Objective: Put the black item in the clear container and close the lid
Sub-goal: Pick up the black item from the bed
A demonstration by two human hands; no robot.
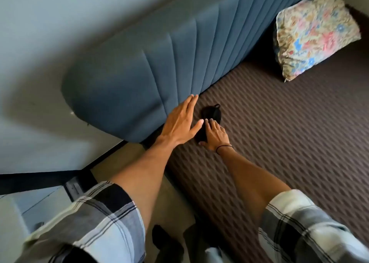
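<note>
Black item (209, 116) lies lengthwise away from the person, right hand (214, 137) resting on it.

One head-worn view looks steeply down, close over the bed (279, 132), edges somewhat blurred.

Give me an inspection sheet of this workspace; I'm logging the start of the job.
Surface: brown ribbed bed cover.
Job's things: black item on the cover; clear container not in view.
Clutter: floral pillow.
Hands: left hand flat and open above the cover; right hand open, fingers resting on the black item.
Cables: nothing seen.
Surroundings: blue padded headboard, pale wall.
</note>
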